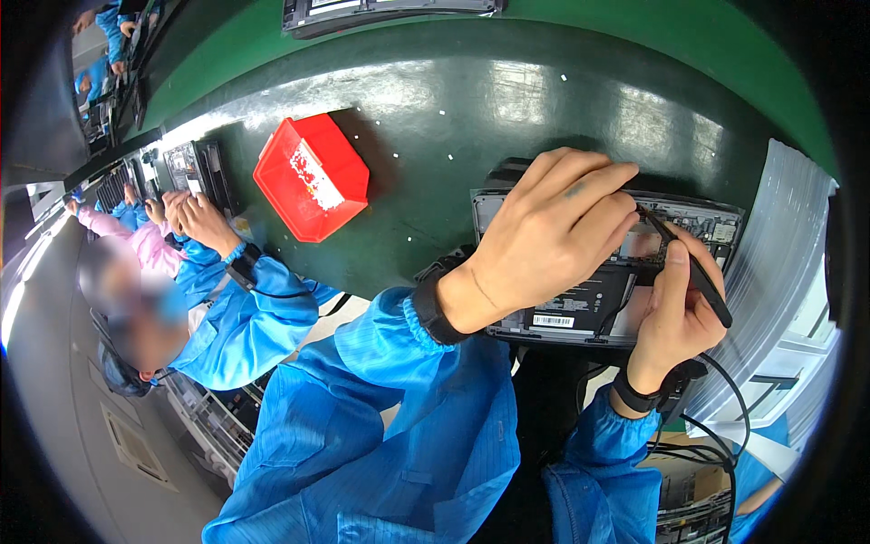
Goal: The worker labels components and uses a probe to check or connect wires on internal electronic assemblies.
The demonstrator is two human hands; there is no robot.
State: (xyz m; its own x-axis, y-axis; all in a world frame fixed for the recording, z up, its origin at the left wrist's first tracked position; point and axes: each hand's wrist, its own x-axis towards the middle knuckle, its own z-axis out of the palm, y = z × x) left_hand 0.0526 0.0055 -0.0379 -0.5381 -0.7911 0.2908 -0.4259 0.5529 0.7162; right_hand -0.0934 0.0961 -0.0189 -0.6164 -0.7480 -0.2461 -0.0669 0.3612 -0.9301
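Observation:
An opened laptop base (pixel 566 304) lies on the bench in front of me, its dark battery and circuit board exposed. My right hand (pixel 678 313) is closed round black tweezers (pixel 705 283); their tips point up and left at the board's upper part. Across the laptop's left half reaches my left hand (pixel 557 231), palm down, with bent fingers drawn together beside the tweezer tips. Its thumb and whatever lies under its fingertips are hidden. Both wrists wear black bands over blue sleeves.
A red plastic bin (pixel 311 179) with small white pieces stands left of the laptop, and several white bits lie scattered on the green bench (pixel 408 118). Another device (pixel 390 11) sits at the far edge. To the left a co-worker (pixel 245 290) handles another opened laptop (pixel 195 168). Cables (pixel 716 440) hang lower right.

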